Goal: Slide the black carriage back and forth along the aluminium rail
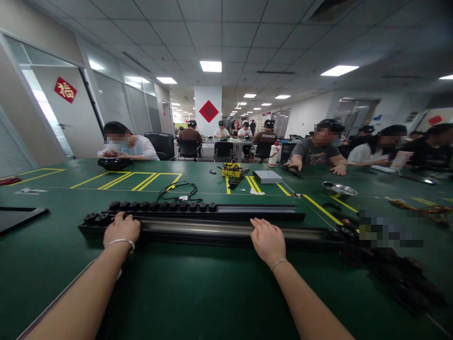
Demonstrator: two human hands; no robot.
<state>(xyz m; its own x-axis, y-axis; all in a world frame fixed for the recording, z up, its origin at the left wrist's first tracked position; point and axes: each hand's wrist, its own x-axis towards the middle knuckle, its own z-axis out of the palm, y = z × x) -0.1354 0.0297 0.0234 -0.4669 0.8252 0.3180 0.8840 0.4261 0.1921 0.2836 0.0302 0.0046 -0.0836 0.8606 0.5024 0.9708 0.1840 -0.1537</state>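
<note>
The long black rail [205,230] lies crosswise on the green table [198,293] right in front of me, just before a second rail [247,209] lined with black knobs. My left hand [121,230] is curled over its left end, and my right hand [268,241] rests flat and open at mid-length. It looks stiff, metal and probably heavy, with a smooth rod that could slip, so I'd grip the body with my hands well apart.
</note>
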